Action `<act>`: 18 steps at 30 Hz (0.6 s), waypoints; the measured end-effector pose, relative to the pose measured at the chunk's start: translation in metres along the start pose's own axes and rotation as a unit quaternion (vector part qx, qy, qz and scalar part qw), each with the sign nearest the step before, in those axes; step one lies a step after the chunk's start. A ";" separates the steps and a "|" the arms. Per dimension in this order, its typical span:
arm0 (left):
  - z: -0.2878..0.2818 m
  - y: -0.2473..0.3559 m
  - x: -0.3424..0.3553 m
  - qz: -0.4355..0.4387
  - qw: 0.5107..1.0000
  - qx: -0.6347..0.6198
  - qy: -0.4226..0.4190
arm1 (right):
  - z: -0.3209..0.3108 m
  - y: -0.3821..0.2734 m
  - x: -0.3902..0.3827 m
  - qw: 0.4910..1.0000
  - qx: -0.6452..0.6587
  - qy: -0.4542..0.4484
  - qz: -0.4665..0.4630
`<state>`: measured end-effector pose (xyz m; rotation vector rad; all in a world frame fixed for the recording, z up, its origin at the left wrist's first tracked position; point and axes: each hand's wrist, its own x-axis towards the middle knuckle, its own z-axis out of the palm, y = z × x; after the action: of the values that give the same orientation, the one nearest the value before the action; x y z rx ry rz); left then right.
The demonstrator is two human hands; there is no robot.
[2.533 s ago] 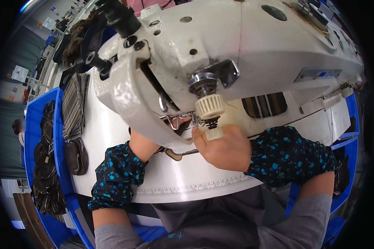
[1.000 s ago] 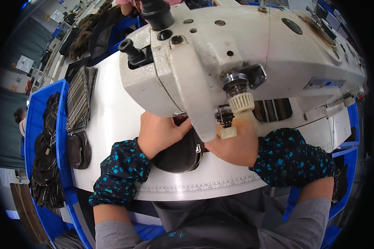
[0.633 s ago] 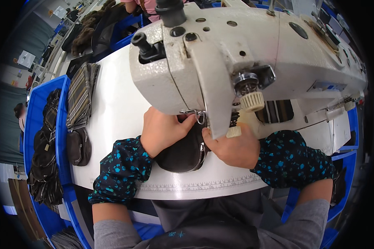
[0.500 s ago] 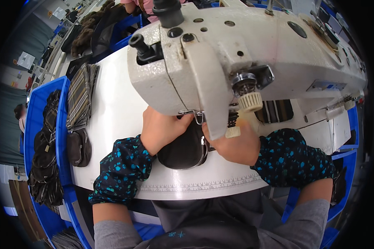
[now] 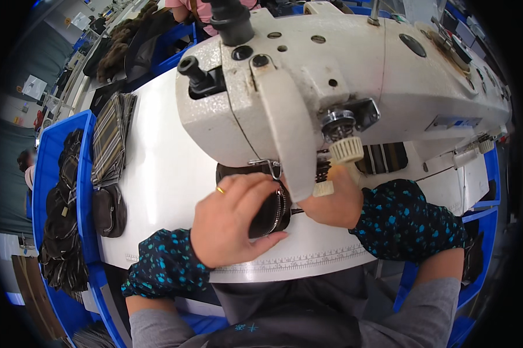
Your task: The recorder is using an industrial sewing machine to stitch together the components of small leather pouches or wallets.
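Note:
A dark brown pouch piece [image 5: 262, 217] with a curved metal zipper lies beneath the head of a white sewing machine [image 5: 226, 124]. My left hand [image 5: 226, 217], a ring on one finger, curves over its left part; the fingers reach the zipper and the thumb lies along the lower edge. To the right of the needle area, my right hand [image 5: 334, 203] is close against the pouch. The machine's lever cover and tension knob hide its fingertips. Patterned dark sleeves cover both forearms.
Striped fabric pieces [image 5: 113, 136] and a dark zippered pouch [image 5: 109, 211] lie at the left of the white table [image 5: 157, 168]. Next to them stands a blue bin [image 5: 86, 174] of dark pouches. A striped piece [image 5: 383, 158] lies behind my right hand. A person in pink [image 5: 206, 20] is beyond the machine.
My left hand has left the spot by the needle and come nearer, now spread over the pouch's zipper. The pouch has turned and part of it shows farther left. My right hand stays nearly in place.

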<state>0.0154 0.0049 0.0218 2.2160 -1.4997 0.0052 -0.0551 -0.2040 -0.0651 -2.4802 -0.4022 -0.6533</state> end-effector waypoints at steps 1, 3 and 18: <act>0.011 0.001 -0.006 0.021 0.999 0.036 0.003 | -0.005 -0.004 0.004 0.999 0.032 0.004 0.017; 0.013 0.004 -0.006 -0.007 0.999 0.031 -0.029 | 0.000 -0.001 0.002 0.999 0.027 0.009 0.037; 0.018 -0.015 0.000 -0.021 0.999 -0.026 0.003 | -0.017 -0.016 -0.002 0.988 -0.095 -0.025 -0.120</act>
<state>0.0239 0.0023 0.0006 2.2043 -1.4329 -0.0390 -0.0691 -0.2006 -0.0470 -2.6575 -0.6955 -0.7576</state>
